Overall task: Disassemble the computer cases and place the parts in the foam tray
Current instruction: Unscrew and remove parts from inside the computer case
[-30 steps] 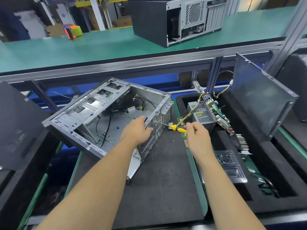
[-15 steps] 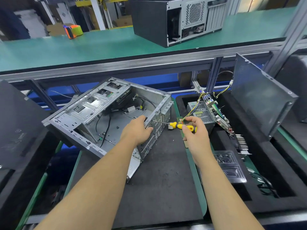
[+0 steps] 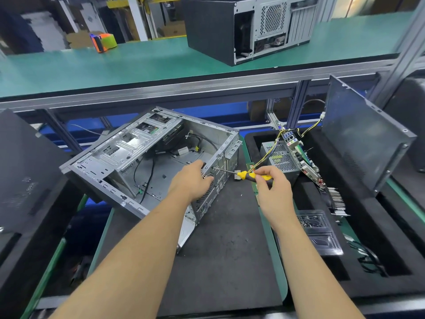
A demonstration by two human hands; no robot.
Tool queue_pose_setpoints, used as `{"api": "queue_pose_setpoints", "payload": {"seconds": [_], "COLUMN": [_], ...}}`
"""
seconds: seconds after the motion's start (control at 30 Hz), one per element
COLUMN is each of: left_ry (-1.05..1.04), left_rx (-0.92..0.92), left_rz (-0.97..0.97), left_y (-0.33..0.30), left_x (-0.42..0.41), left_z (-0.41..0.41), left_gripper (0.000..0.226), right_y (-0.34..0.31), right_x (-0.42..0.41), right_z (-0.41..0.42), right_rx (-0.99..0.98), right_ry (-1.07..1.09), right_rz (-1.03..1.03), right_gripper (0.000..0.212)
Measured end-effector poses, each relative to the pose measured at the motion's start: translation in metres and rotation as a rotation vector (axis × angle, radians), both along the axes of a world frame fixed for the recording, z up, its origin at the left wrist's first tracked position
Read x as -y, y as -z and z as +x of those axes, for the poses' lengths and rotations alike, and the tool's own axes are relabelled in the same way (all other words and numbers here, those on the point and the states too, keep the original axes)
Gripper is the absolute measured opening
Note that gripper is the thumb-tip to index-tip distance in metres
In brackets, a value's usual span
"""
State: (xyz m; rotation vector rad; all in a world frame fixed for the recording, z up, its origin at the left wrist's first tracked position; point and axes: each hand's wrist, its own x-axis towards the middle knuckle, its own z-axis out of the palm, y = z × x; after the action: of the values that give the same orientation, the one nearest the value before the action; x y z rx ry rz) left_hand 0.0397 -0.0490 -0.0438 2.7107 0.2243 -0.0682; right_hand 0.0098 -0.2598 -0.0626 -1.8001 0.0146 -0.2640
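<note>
left hand [image 3: 192, 180]: curled over the rear wall of the open case [image 3: 149, 162], bracing it; holding the panel edge
right hand [image 3: 271, 189]: fingers pinched on the yellow screwdriver [image 3: 249, 175] handle, tip against the rear panel, looks like a screw there
case position: on its side on the black mat [image 3: 225, 261], 11 o'clock from my hands, side panel off
done so far: power supply [image 3: 281, 157] and motherboard [image 3: 303, 162] already sit in the foam tray [image 3: 379, 238] at 2 o'clock, along with a side panel [image 3: 365, 139] leaning upright; heatsink-like part and a clear screw box [image 3: 319, 231] at 3 o'clock
left to do: drive cage, drives and loose cables still in the case; my guess is roughly half stripped
second case [image 3: 248, 26]: closed up, untouched, on the upper green shelf [image 3: 115, 63] at 12 o'clock
surface: dark foam mat over green bench, a few specks on it
room: factory line, aluminium frame racks, orange-green tape roll [image 3: 103, 42] at 11 o'clock, cartons behind
</note>
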Motion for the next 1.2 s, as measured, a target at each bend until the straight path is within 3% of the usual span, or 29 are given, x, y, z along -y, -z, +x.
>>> {"api": "queue_pose_setpoints", "payload": {"seconds": [0.13, 0.23, 0.37, 0.5, 0.63, 0.73, 0.83, 0.93, 0.97, 1.07, 1.2], "left_ry": [0.001, 0.000, 0.001, 0.002, 0.008, 0.012, 0.013, 0.012, 0.010, 0.004, 0.001], "left_rx": [0.006, 0.004, 0.005, 0.003, 0.000, -0.002, 0.000, 0.001, 0.001, 0.012, 0.016], "left_rz": [0.002, 0.006, 0.006, 0.008, 0.013, 0.020, 0.018, 0.019, 0.017, 0.002, 0.000], "left_y": [-0.001, -0.001, -0.001, 0.000, 0.000, -0.001, -0.001, 0.000, 0.000, 0.000, 0.001], "left_x": [0.000, 0.000, 0.001, 0.000, 0.001, 0.001, 0.001, 0.000, 0.000, 0.001, 0.000], "left_z": [-0.001, -0.001, 0.000, 0.000, 0.000, 0.000, 0.000, 0.000, 0.000, 0.001, 0.001], "left_gripper": [0.028, 0.029, 0.030, 0.027, 0.028, 0.029, 0.027, 0.021, 0.020, 0.024, 0.021], "right_y": [0.000, 0.000, 0.000, 0.003, 0.001, 0.001, 0.002, -0.001, -0.001, 0.001, 0.001], "right_x": [0.001, -0.001, -0.001, 0.001, 0.001, 0.000, 0.000, -0.004, -0.005, 0.001, 0.005], "right_z": [0.000, 0.001, 0.009, 0.007, -0.001, -0.003, -0.001, 0.001, 0.004, 0.007, 0.004], "right_rx": [-0.042, -0.166, -0.379, -0.201, -0.060, -0.004, -0.015, -0.173, -0.230, -0.305, -0.171], "right_ry": [0.017, 0.013, 0.051, 0.079, 0.042, -0.009, 0.008, 0.026, 0.037, -0.001, -0.058], "right_rz": [0.123, 0.212, 0.149, -0.093, -0.075, -0.018, 0.055, 0.302, 0.347, 0.329, 0.221], "right_gripper": [0.026, 0.007, 0.043, 0.040, 0.018, 0.019, 0.021, 0.003, 0.016, 0.035, 0.022]}}
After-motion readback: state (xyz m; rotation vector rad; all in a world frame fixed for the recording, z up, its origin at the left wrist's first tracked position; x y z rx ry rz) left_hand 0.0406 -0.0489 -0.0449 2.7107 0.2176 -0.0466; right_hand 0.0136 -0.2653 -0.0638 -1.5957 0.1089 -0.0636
